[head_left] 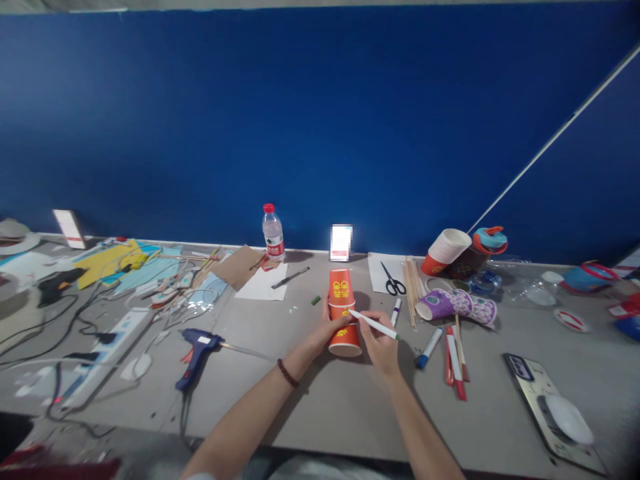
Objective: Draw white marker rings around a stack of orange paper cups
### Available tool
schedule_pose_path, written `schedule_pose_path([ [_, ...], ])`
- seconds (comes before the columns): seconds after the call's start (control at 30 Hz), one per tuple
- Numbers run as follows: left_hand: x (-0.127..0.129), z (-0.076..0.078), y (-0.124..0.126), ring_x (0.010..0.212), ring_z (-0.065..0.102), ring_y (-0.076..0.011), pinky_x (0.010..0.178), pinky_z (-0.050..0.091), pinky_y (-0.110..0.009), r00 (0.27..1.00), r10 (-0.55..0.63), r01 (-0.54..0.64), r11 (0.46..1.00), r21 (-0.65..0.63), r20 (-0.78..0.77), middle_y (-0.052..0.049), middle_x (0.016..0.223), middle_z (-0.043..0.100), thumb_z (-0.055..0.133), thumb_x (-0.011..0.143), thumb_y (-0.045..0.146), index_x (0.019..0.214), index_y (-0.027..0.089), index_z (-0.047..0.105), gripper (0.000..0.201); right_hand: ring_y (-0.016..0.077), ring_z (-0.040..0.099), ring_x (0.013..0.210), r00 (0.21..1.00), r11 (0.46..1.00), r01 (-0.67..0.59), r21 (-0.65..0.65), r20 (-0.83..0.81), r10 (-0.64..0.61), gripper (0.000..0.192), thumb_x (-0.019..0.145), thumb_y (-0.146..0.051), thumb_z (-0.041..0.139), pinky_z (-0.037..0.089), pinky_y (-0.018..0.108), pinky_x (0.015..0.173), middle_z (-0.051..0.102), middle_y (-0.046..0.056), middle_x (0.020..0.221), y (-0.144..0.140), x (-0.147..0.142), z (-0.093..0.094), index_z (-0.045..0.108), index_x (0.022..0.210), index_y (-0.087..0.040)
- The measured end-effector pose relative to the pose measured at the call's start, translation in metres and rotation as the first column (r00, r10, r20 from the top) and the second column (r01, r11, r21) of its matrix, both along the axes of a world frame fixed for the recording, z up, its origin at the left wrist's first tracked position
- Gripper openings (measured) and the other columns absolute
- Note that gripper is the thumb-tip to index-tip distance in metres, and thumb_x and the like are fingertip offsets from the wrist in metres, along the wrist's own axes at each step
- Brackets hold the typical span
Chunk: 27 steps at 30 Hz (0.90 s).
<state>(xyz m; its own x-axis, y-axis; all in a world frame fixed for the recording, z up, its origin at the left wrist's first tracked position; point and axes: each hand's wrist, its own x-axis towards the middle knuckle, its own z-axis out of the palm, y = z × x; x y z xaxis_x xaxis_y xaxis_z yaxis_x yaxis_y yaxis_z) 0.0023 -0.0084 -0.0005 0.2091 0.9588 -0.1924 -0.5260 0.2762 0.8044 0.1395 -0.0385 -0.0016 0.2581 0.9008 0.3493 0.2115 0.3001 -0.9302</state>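
Note:
Two orange paper cups point(345, 343) with yellow lettering lie end to end on the table in front of me, with a pale rim around their middle. My left hand point(326, 331) is wrapped around their left side and steadies them. A white marker point(375, 323) with a green end is pinched in my right hand point(381, 348). Its tip is at the lower cup, close to my left thumb; whether it touches the surface I cannot tell. A small green cap point(315, 301) lies left of the cups.
A blue glue gun point(197, 357) and a power strip point(107, 357) with cables lie left. Behind stand a water bottle point(273, 233) and a lit phone point(341, 243). To the right are scissors point(393, 281), wooden sticks point(411, 290), purple cups point(457, 305), markers point(429, 348) and another phone point(545, 407).

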Motion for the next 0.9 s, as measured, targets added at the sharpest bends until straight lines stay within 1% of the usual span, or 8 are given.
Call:
schedule_pose_path([
  [0.23,0.0008,-0.0043,0.0006,0.103,0.067,-0.0288,0.091,0.053,-0.046,1.0,-0.013,0.013,1.0,0.004,0.021,-0.011,0.122,0.066,0.085,0.062,0.021,0.146,0.031,0.033,0.1,0.021,0.066,0.076,1.0,1.0,0.009,-0.027,0.014,-0.009,0.022,0.083,-0.042,0.064,0.056,0.034,0.072,0.069,0.005,0.081,0.0001,-0.0004,0.0057,0.066,0.084,-0.021],
  [0.47,0.0009,-0.0004,0.0,0.1,0.067,-0.0282,0.089,0.053,-0.045,1.0,-0.019,0.02,1.0,-0.003,0.012,-0.012,0.12,0.066,0.086,0.06,0.02,0.147,0.03,0.03,0.104,0.021,0.067,0.075,1.0,0.999,0.005,-0.041,0.017,-0.004,0.019,0.083,-0.04,0.064,0.056,0.033,0.07,0.07,0.005,0.081,-0.0011,-0.0013,0.0084,0.065,0.085,-0.021],
  [0.67,0.0008,0.0,-0.0004,0.099,0.067,-0.027,0.089,0.053,-0.044,1.0,-0.025,0.025,1.0,-0.004,0.014,-0.011,0.12,0.065,0.086,0.061,0.021,0.147,0.03,0.029,0.104,0.0212,0.066,0.075,0.998,1.0,0.022,-0.019,0.055,-0.021,0.019,0.082,-0.04,0.063,0.056,0.034,0.07,0.07,0.004,0.079,-0.0002,-0.0008,0.009,0.065,0.082,-0.021],
  [0.9,-0.0007,-0.0032,0.0015,0.104,0.066,-0.0287,0.093,0.051,-0.047,0.999,-0.04,0.04,0.999,-0.008,0.001,-0.011,0.121,0.066,0.086,0.061,0.019,0.146,0.031,0.03,0.103,0.0203,0.067,0.074,1.0,0.999,-0.017,-0.042,0.003,0.017,0.019,0.082,-0.039,0.064,0.056,0.032,0.07,0.07,0.004,0.078,-0.0009,-0.0004,0.0073,0.064,0.082,-0.021],
])
